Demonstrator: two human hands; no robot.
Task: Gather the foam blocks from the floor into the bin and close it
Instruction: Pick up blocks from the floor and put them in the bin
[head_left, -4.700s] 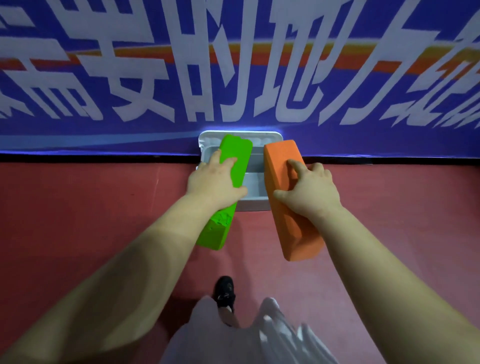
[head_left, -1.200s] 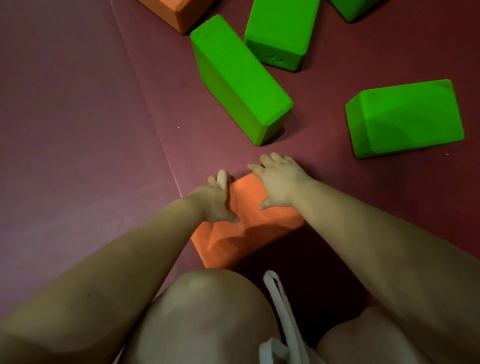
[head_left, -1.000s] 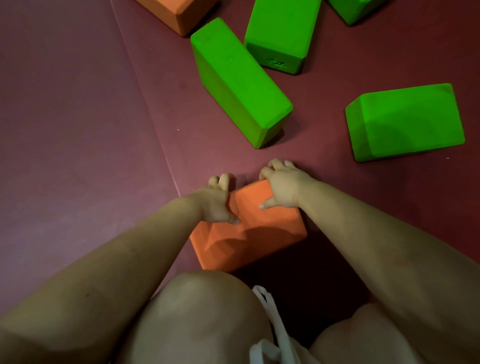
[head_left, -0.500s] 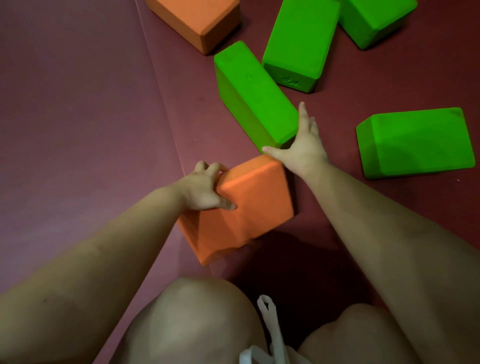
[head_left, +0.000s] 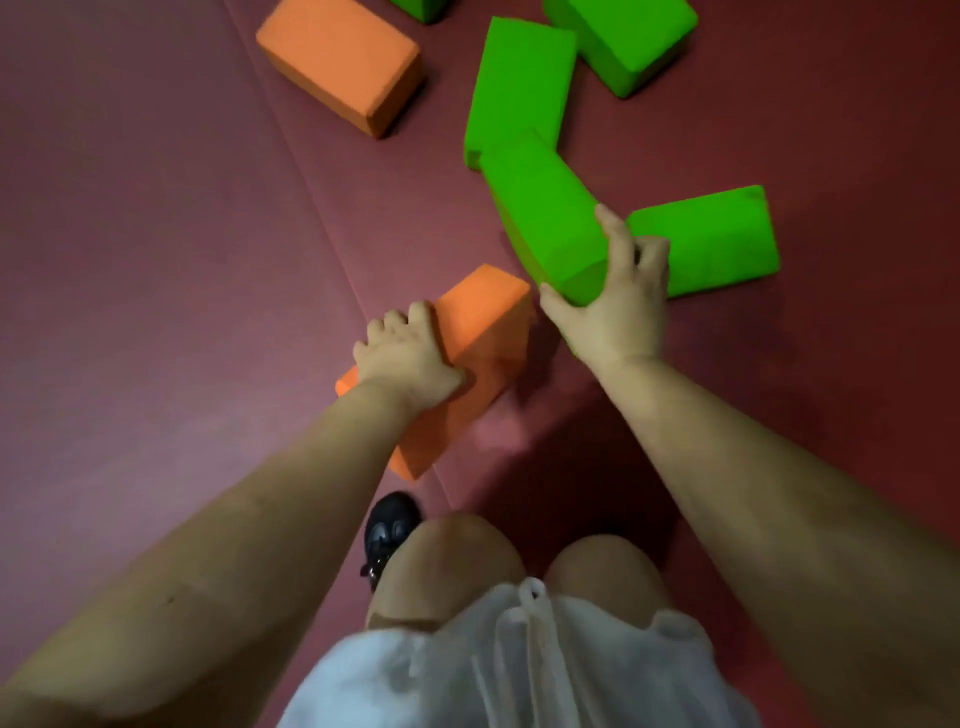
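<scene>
Nearest, a black shoe (head_left: 389, 530) pokes out beside bare knees on the dark red floor (head_left: 156, 260), and just beyond it the left hand (head_left: 408, 358) grips an orange block (head_left: 470, 343), fingers wrapped over its far edge. The right hand (head_left: 615, 306) clasps the near end of a green block (head_left: 545, 218), tilted up. Farther off lie three more green blocks (head_left: 711, 241) and a second orange block (head_left: 343, 65); the bin is out of sight.

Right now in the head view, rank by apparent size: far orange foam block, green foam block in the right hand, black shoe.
1. Green foam block and far orange foam block: alike, with nearness muddying it.
2. Black shoe: smallest.
</scene>
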